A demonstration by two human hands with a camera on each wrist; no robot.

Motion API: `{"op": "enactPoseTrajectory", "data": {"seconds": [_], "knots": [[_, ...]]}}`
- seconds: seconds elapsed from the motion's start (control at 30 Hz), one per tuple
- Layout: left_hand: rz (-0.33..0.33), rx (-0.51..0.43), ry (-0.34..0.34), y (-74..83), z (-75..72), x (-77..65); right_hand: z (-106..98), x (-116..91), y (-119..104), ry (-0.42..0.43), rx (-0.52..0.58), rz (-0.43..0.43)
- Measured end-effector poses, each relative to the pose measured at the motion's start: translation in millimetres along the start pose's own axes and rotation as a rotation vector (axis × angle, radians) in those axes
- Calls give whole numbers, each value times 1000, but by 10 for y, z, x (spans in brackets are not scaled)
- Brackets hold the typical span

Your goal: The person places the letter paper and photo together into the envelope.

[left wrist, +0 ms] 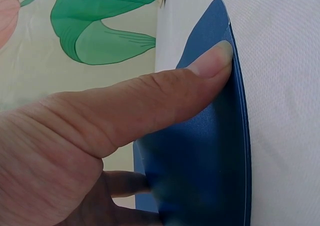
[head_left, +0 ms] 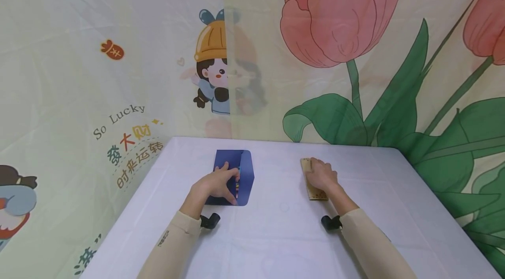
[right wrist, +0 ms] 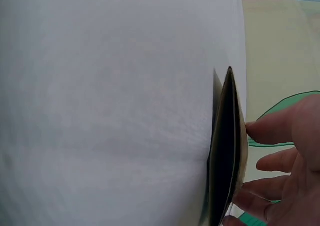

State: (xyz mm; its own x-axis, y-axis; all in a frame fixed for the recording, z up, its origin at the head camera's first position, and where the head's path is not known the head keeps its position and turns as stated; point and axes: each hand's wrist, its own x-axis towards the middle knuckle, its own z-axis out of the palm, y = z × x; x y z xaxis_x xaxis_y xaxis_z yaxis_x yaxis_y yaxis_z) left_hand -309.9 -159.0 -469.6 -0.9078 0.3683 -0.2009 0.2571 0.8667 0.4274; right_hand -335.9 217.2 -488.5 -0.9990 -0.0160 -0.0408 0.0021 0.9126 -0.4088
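A dark blue envelope (head_left: 247, 178) lies on the left part of the white table, its flap spread to the right. My left hand (head_left: 217, 184) arches over it, gripping it between the thumb at the near end of its mouth and bent fingers farther up. A strip of small colourful pieces (head_left: 237, 186) shows at that mouth, partly behind the fingers. On the right, my right hand (head_left: 324, 177) holds a narrow tan paper sleeve (head_left: 318, 194) by its upper part. In the right wrist view, the sleeve's dark mouth (right wrist: 225, 151) gapes, with fingers against its outer face.
The white table (head_left: 284, 239) reaches back to printed cloth (head_left: 260, 108) hung behind it and at the sides. Black wrist cameras (head_left: 210, 221) sit by both cuffs, just above the tabletop. A stretch of table separates the envelope from the sleeve.
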Motion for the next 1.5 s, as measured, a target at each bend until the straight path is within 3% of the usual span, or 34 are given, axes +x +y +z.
{"op": "enactPoseTrajectory", "data": {"seconds": [0.83,1.07,1.23,1.5], "knots": [[-1,-5,-6,14,-17,-27,-4,36,-2,26,-3,-41],[2,-1,-10,8,-12,-11,-20,35,-3,30,100,-45],[1,2,-8,1,-11,-2,-18,40,-7,60,233,-60],[3,3,-7,2,-7,-8,11,63,-56,27,397,-24]]}}
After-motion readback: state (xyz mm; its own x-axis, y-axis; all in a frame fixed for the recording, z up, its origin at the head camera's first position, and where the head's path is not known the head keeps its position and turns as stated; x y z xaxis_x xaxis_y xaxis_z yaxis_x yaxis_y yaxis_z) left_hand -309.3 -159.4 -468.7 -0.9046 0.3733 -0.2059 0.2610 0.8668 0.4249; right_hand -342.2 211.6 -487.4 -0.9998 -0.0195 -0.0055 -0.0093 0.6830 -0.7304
